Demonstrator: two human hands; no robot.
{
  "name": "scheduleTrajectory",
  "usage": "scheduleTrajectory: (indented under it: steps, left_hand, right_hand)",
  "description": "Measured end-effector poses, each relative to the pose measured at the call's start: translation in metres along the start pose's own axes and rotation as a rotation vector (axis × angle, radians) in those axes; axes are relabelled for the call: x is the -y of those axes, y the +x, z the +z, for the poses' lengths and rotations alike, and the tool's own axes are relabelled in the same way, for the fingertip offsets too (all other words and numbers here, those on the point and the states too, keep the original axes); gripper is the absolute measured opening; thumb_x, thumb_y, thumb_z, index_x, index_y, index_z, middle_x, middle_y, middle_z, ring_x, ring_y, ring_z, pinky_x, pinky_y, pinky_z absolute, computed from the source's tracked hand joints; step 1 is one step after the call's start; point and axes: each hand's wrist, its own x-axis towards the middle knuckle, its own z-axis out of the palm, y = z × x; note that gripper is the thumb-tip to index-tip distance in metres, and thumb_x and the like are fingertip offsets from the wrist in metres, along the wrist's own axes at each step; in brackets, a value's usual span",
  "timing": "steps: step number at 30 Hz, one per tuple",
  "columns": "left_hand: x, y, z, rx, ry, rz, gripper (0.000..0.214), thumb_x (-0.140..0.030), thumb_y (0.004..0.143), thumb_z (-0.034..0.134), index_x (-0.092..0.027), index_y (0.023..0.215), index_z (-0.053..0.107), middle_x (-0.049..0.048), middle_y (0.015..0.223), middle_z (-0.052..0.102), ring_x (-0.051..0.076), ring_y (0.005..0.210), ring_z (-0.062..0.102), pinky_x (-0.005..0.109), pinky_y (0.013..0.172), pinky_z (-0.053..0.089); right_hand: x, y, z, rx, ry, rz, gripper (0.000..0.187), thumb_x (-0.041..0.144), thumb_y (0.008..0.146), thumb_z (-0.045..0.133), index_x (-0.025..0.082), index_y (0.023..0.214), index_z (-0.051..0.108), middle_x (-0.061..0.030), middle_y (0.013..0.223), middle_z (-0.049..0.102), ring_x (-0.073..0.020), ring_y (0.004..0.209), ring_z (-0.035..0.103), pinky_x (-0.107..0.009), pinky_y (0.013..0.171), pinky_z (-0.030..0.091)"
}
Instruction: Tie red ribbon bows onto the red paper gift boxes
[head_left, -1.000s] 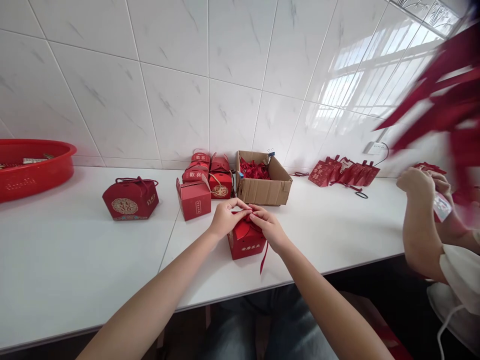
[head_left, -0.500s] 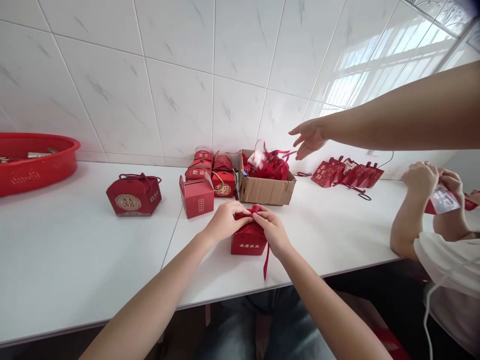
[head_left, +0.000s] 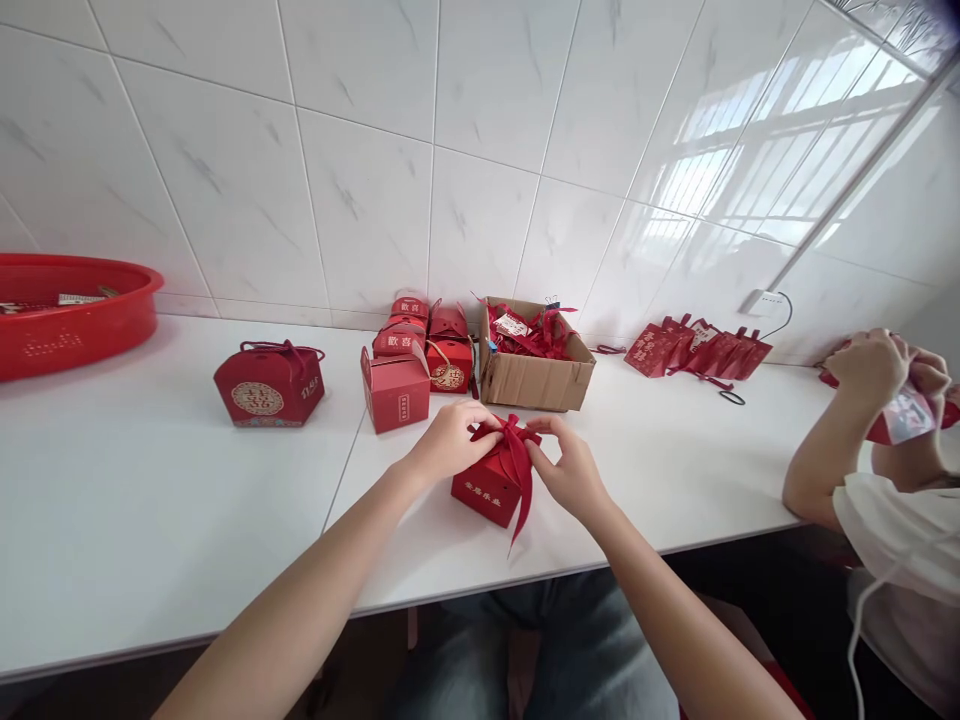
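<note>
On a white table (head_left: pixel 187 520), the fingers (head_left: pixel 478 413) of a left hand (head_left: pixel 450 440) and a right hand (head_left: pixel 571 470) were at the ribbon (head_left: pixel 519 458) atop a small red box (head_left: pixel 480 495). Behind stood more red boxes (head_left: pixel 399 390) and a carton (head_left: pixel 534 383); a red basin (head_left: pixel 90 330) was at far left.

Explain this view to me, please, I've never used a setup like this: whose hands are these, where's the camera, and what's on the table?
There is no machine: these are a person's bare left hand and right hand, seen by one camera worn on that person's head, looking forward and down. Their fingers are at a red ribbon on top of a small red gift box; how firmly they grip is too fine to tell. Also on the white table are a red box with a cord handle, a red plastic basin at far left, and an open cardboard box. The hands at far right are a co-worker's.
</note>
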Motion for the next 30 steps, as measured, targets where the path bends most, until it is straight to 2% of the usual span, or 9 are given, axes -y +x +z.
scheduleTrajectory:
  steps: [4, 8, 12, 14, 16, 19, 22, 26, 30]
  left_hand:
    - [0.000, 0.000, 0.001, -0.003, -0.007, 0.006, 0.011, -0.027, 0.081, 0.060, -0.020, 0.081, 0.069, 0.0024, 0.088, 0.069, 0.017, 0.085, 0.062, 0.029, 0.073, 0.050]
    - [0.000, 0.001, 0.002, -0.005, -0.018, 0.005, 0.011, -0.027, 0.081, 0.060, -0.020, 0.082, 0.069, 0.0030, 0.088, 0.068, 0.018, 0.085, 0.062, 0.030, 0.073, 0.049]
    - [0.000, 0.001, 0.002, 0.004, -0.004, 0.013, 0.011, -0.026, 0.082, 0.059, -0.020, 0.083, 0.068, 0.0035, 0.087, 0.068, 0.019, 0.086, 0.061, 0.030, 0.073, 0.049]
    - [0.001, 0.001, 0.002, 0.010, 0.003, 0.031, 0.010, -0.026, 0.082, 0.058, -0.020, 0.084, 0.067, 0.0034, 0.088, 0.068, 0.019, 0.087, 0.061, 0.031, 0.074, 0.049]
    - [0.001, 0.001, 0.001, 0.013, 0.010, 0.053, 0.010, -0.024, 0.083, 0.057, -0.020, 0.085, 0.066, 0.0034, 0.089, 0.067, 0.019, 0.088, 0.060, 0.032, 0.076, 0.049]
    - [0.001, -0.001, 0.000, 0.019, 0.014, 0.076, 0.011, -0.020, 0.083, 0.054, -0.020, 0.086, 0.065, 0.0033, 0.091, 0.067, 0.018, 0.089, 0.060, 0.032, 0.079, 0.049]
    - [0.001, -0.002, 0.000, 0.024, 0.006, 0.079, 0.013, -0.020, 0.083, 0.053, -0.021, 0.089, 0.065, 0.0026, 0.093, 0.067, 0.018, 0.089, 0.060, 0.031, 0.078, 0.049]
    - [0.003, -0.001, 0.002, 0.002, 0.024, 0.091, 0.013, -0.021, 0.083, 0.053, -0.021, 0.089, 0.065, 0.0027, 0.091, 0.066, 0.018, 0.090, 0.059, 0.032, 0.079, 0.050]
    - [0.004, 0.000, 0.002, -0.027, 0.032, 0.106, 0.011, -0.019, 0.082, 0.053, -0.020, 0.084, 0.063, 0.0026, 0.087, 0.066, 0.017, 0.085, 0.060, 0.031, 0.076, 0.049]
  right_hand:
    - [-0.001, 0.000, -0.002, -0.005, -0.229, -0.135, 0.016, 0.021, 0.084, 0.050, 0.022, 0.098, 0.057, -0.0044, 0.094, 0.069, -0.0219, 0.091, 0.063, -0.047, 0.092, 0.035]
    - [0.008, -0.002, -0.011, 0.024, -0.344, -0.240, 0.017, 0.019, 0.085, 0.049, 0.021, 0.100, 0.057, -0.0020, 0.079, 0.067, -0.0189, 0.078, 0.062, -0.044, 0.090, 0.036]
    - [0.018, 0.000, -0.023, 0.117, -0.317, -0.189, 0.019, 0.026, 0.087, 0.049, 0.020, 0.102, 0.058, 0.0035, 0.056, 0.056, -0.0136, 0.051, 0.052, -0.030, 0.064, 0.043]
    - [0.020, 0.006, -0.026, 0.080, -0.262, -0.183, 0.018, 0.027, 0.089, 0.046, 0.020, 0.099, 0.060, -0.0001, 0.065, 0.062, -0.0135, 0.053, 0.053, -0.027, 0.055, 0.041]
    - [0.018, 0.016, -0.026, 0.063, -0.204, -0.236, 0.021, 0.023, 0.088, 0.046, 0.020, 0.103, 0.060, -0.0054, 0.089, 0.068, -0.0139, 0.064, 0.058, -0.026, 0.056, 0.044]
    - [0.011, 0.031, -0.023, 0.214, -0.145, -0.292, 0.032, 0.017, 0.085, 0.048, 0.023, 0.115, 0.057, -0.0061, 0.111, 0.067, -0.0146, 0.078, 0.062, -0.026, 0.062, 0.049]
    - [0.006, 0.038, -0.019, 0.310, -0.122, -0.295, 0.028, 0.016, 0.085, 0.051, 0.023, 0.110, 0.059, -0.0043, 0.099, 0.071, -0.0151, 0.081, 0.064, -0.027, 0.067, 0.051]
    - [0.003, 0.037, -0.019, 0.284, -0.121, -0.373, 0.019, 0.016, 0.086, 0.050, 0.020, 0.098, 0.064, -0.0048, 0.090, 0.070, -0.0147, 0.077, 0.063, -0.026, 0.065, 0.050]
    - [0.001, 0.034, -0.022, 0.295, -0.140, -0.510, 0.032, 0.008, 0.084, 0.044, 0.020, 0.102, 0.067, -0.0046, 0.082, 0.066, -0.0142, 0.072, 0.059, -0.026, 0.065, 0.048]
